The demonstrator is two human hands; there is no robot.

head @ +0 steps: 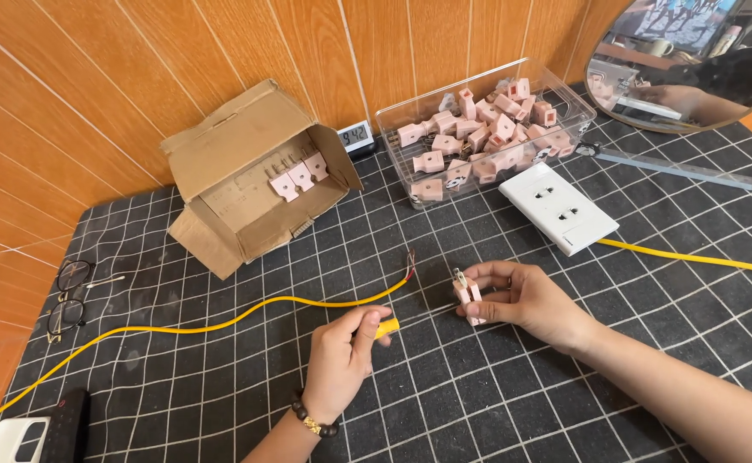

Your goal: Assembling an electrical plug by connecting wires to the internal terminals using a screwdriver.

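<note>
Your left hand (342, 356) is closed around a small yellow-handled tool (386, 327), whose tip pokes out to the right of your thumb; what kind of tool it is cannot be told. Your right hand (517, 296) pinches a small pink plastic plug with metal prongs (467, 296), held upright between thumb and fingers, just right of the tool and apart from it.

A thin yellow cable (222, 324) runs from the near left edge of the black grid-patterned mat (496, 403) across to a stripped end with bare wires (410, 264), which lies just beyond your two hands. A second length of yellow cable (693, 255) leaves toward the right edge.

Open mat lies between and in front of your hands, and along the near side. Farther back the room narrows: a white double wall socket plate (558, 207) sits just beyond your right hand, and a clear plastic tub of pink plugs (487, 137) stands behind it against the wooden wall. To the far left a tipped brown cardboard box (247, 176) opens toward you, with a small digital clock (357, 135) beside it. Black-framed glasses (72, 296) rest at the mat's left edge, and a metal ruler (676, 167) lies at the far right, under a round mirror (693, 60).
</note>
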